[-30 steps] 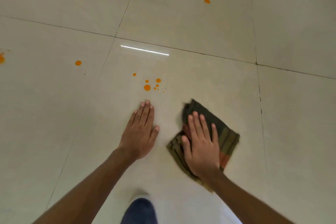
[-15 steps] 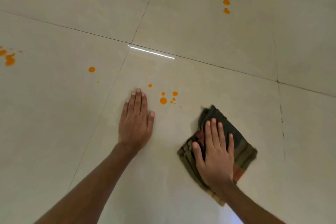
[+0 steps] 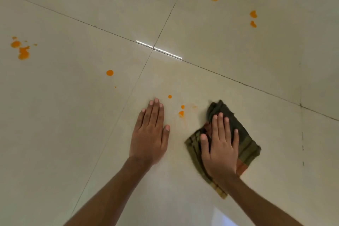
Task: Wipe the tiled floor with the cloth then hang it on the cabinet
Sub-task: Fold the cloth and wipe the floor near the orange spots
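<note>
With straight fingers the right hand [image 3: 220, 145] presses the folded dark green striped cloth [image 3: 244, 145] flat on the glossy cream tiled floor [image 3: 238, 51] and the empty left hand [image 3: 149, 134] braces beside it, so a hasty swipe could smear the nearby orange droplets [image 3: 181, 113].

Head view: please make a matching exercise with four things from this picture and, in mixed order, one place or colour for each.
1. left hand
2. right hand
3. cloth
4. spots

A. orange, scattered over the tiled floor
B. flat on the bare floor
C. dark green, striped
D. pressing down on the cloth

Pairs: 1-B, 2-D, 3-C, 4-A
</note>
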